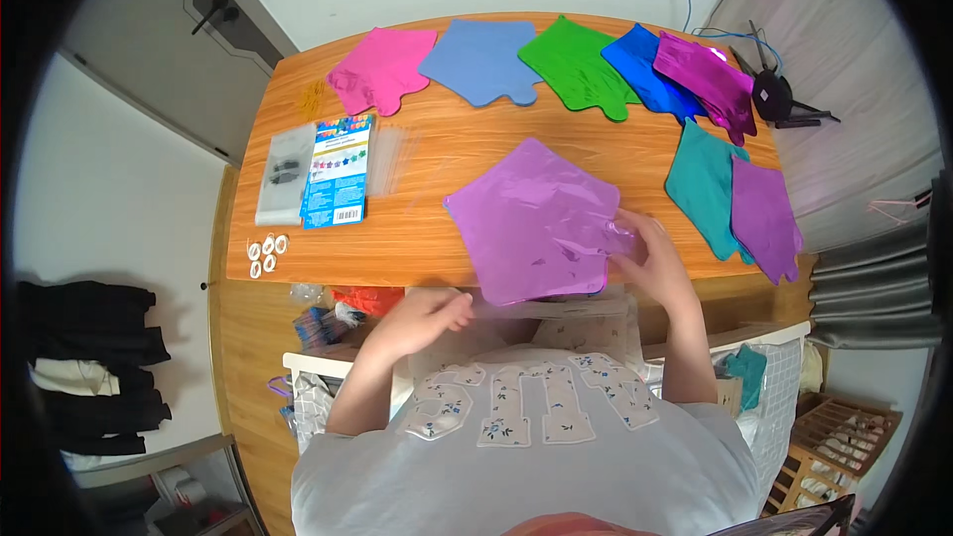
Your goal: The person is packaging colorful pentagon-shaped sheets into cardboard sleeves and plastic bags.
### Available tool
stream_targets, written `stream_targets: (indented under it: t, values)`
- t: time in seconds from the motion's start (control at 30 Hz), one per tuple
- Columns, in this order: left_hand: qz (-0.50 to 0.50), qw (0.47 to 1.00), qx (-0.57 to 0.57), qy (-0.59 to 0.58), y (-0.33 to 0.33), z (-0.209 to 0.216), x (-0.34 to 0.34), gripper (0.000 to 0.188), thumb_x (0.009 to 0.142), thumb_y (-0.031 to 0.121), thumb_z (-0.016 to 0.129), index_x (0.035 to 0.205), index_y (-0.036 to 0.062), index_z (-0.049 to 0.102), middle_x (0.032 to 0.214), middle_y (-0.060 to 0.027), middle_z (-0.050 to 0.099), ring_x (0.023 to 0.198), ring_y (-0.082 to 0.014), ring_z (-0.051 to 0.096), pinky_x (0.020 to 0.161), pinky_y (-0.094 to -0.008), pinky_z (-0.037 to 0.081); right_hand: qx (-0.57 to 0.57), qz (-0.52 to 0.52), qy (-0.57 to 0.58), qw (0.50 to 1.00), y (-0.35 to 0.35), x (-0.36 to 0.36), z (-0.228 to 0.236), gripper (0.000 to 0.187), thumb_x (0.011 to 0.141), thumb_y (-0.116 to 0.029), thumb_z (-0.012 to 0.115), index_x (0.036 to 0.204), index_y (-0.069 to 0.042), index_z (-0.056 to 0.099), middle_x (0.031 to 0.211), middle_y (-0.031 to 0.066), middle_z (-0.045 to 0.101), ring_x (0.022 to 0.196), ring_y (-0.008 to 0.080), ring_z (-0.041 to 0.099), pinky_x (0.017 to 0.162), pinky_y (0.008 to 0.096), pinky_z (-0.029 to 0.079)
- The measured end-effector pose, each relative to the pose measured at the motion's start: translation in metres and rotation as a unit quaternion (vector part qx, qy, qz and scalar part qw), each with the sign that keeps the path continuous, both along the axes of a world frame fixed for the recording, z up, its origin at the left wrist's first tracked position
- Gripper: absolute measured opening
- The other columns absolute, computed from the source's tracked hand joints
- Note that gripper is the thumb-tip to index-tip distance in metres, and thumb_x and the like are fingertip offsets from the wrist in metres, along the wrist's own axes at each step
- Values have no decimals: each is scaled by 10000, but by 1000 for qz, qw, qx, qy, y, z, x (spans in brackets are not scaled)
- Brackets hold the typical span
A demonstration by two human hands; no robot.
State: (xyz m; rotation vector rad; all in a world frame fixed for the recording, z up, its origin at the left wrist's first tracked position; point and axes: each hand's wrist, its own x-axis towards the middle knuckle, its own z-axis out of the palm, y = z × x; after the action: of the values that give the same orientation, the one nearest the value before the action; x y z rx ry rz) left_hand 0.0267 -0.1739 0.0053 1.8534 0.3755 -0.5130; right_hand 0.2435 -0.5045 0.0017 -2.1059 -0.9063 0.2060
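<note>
A flat, light purple foil balloon (536,223), five-cornered with a small tab, lies over the table's near middle. Its lower corner reaches the front edge. My right hand (650,260) grips the tab at the balloon's right side between thumb and fingers. Just off the front edge, left of the balloon's lower corner, is my left hand (429,320). Its fingers are curled closed, and whatever they may hold is hidden. Around the back and right lie more flat foil balloons: pink (382,69), light blue (481,62), green (579,67), blue (645,69), magenta (707,81), teal (703,189) and purple (764,213).
On the wooden table's (417,248) left side are a blue printed packet (338,174), a clear bag (285,174), thin clear tubes (392,159), yellow strips (314,97) and several white ribbon rolls (267,251). A black device (774,96) with a cable stands at the back right.
</note>
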Motion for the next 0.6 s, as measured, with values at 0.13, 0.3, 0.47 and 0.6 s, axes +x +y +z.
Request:
stream_targets:
  t: [0.13,0.3,0.47,0.6]
  values:
    - [56,955,-293,-3,-42,-67,0,712,1059,612,337,1381,14,548,1203,-138,696,1027,-197,700,746,-315,581,5,10,-1,1000,3,0,1,652,765,-29,772,1380,-66,561,1212,129,633,1173,308,570,1016,386,449]
    - [175,872,-455,47,-64,-72,22,664,1050,579,434,1369,4,523,1147,-162,714,926,-217,731,666,-314,600,-6,14,-5,1000,2,-6,3,632,753,-41,785,1346,-59,566,1215,128,634,1185,311,563,1024,395,443]
    - [181,910,-366,80,-64,-58,25,461,1036,459,557,1200,29,583,867,-136,724,631,-157,676,462,-255,508,-35,1,-21,999,-4,-26,9,611,739,-64,814,1298,-55,568,1219,133,629,1205,321,556,1036,407,434]
    - [168,920,-338,101,-47,-59,13,339,1028,384,603,1111,55,595,713,-91,689,482,-115,586,387,-233,430,-70,-20,-24,997,-16,-53,19,632,725,-103,849,1285,-47,562,1230,160,618,1182,355,570,1019,417,449]
